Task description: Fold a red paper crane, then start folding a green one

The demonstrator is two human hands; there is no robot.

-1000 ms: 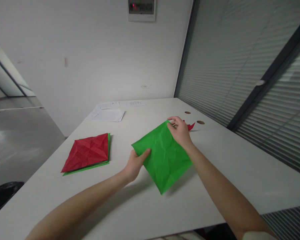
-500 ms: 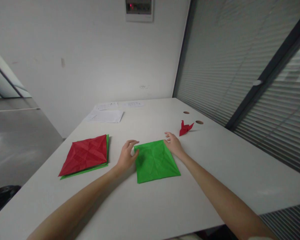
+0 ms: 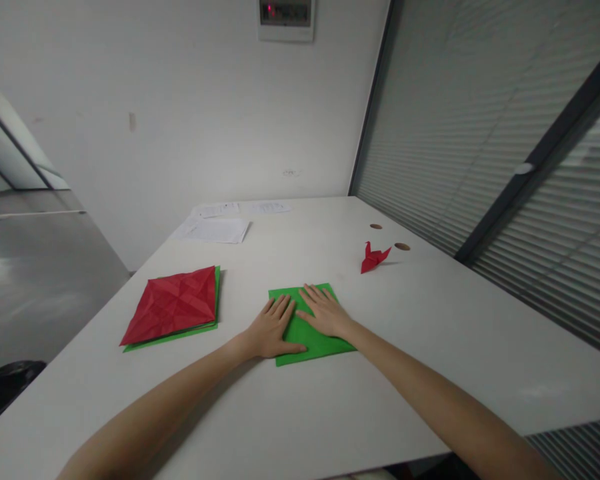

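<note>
The green paper sheet (image 3: 320, 344) lies flat on the white tabletop (image 3: 430, 347), about midway across it and toward the person's side. Its edges run roughly square to the near tabletop edge. It is bright green and faintly creased.

The left hand (image 3: 274, 328) rests palm down on the sheet's left part, its grip spread with the fingers flat and pinching nothing. The right hand (image 3: 325, 313) lies close beside it on the sheet's middle, with its grip spread the same way.

Bare tabletop runs to the right of the sheet and from it down to the near edge. To the left and well apart, a red creased sheet (image 3: 175, 303) lies on another green sheet (image 3: 218, 293). Farther back on the right, a small red folded figure (image 3: 375, 257) sits near two round holes (image 3: 401, 246). White papers (image 3: 213, 230) lie at the far left by the wall.
</note>
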